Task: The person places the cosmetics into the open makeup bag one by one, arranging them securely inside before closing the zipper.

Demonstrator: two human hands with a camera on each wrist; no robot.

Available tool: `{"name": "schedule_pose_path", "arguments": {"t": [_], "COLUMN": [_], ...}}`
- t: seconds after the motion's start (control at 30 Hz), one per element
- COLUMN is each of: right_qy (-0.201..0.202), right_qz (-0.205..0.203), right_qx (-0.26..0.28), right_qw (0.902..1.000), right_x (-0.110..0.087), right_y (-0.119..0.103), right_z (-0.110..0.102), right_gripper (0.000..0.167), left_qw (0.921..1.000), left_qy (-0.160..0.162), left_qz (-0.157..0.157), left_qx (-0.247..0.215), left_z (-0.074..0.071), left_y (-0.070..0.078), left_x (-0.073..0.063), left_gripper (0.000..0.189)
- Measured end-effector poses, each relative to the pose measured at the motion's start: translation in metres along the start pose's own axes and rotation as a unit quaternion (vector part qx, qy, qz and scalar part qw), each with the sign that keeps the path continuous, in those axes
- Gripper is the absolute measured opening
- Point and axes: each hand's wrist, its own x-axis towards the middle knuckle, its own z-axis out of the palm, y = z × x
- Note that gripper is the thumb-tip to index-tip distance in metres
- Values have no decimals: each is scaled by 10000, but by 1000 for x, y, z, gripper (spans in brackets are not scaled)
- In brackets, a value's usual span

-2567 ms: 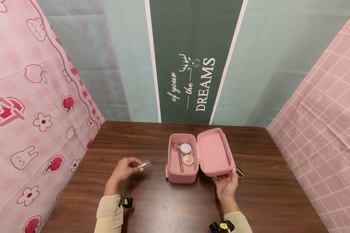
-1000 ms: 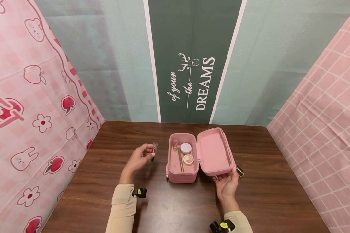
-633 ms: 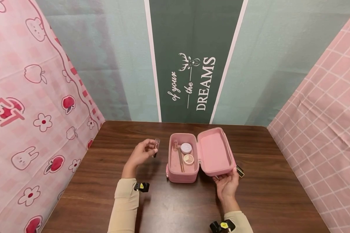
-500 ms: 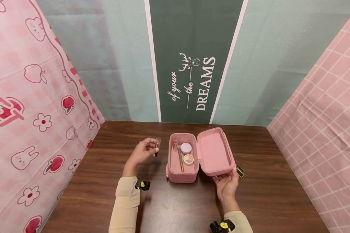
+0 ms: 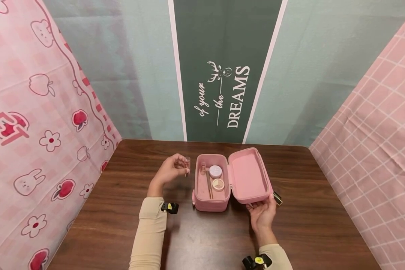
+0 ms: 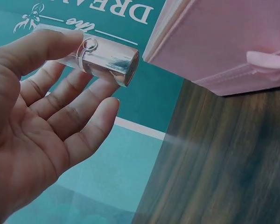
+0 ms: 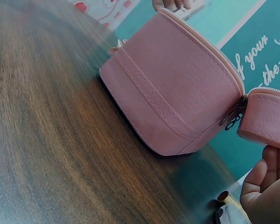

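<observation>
Rosy metallic tube [image 6: 111, 60] pinched by left hand [image 5: 170, 170] beside pink zippered leathery case [image 5: 211, 206], lid [image 5: 249, 174] gripped by right hand [image 5: 262, 216], seemingly for steadiness.

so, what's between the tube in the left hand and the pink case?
Nothing: the head view shows just a thin strip of bare tabletop between tube and case.

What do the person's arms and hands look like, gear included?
Left hand and right hand: ungloved. Left sleeve and right sleeve: long, plain beige; the left shows a wide cuff or fold. Each wrist carries a small black device, left device and right device, both with a yellow patch. No cables visible.
</observation>
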Motion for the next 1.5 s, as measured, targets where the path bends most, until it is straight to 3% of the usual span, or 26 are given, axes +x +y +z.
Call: {"name": "schedule_pose_path", "arguments": {"t": [0.1,0.2,0.33,0.5,0.7,0.87,1.1,1.5], "right_qy": [-7,-80,-356,-712,-298,-87,-95,-33], "right_qz": [-13,-57,-296,-554,-255,-135,-36,-34], "right_qx": [-51,-81,-207,-118,-186,-259,-115,-216], "right_qw": [10000,9999,9987,9959,9991,9995,9999,9998], "right_x": [-1,-2,-3,-4,-1,-1,-1,-1], "right_y": [0,0,2,5,5,3,0,0], "right_z": [0,0,-1,-4,-4,-3,-1,-2], "right_gripper": [42,41,40,40,41,42,42,45], "left_qw": [9999,9999,9995,9965,9947,9958,9977,9965], "left_qy": [-40,-5,47,230,268,181,111,64], "left_qz": [11,77,160,73,-40,-112,-260,-223], "left_qx": [-103,-66,273,798,990,893,615,805], "left_z": [3,7,13,18,22,26,30,31], "left_y": [2,-8,-20,-19,-11,-9,-9,-14], "left_x": [3,10,18,23,28,33,37,53], "left_gripper": [26,28,29,28,26,25,19,17]}}
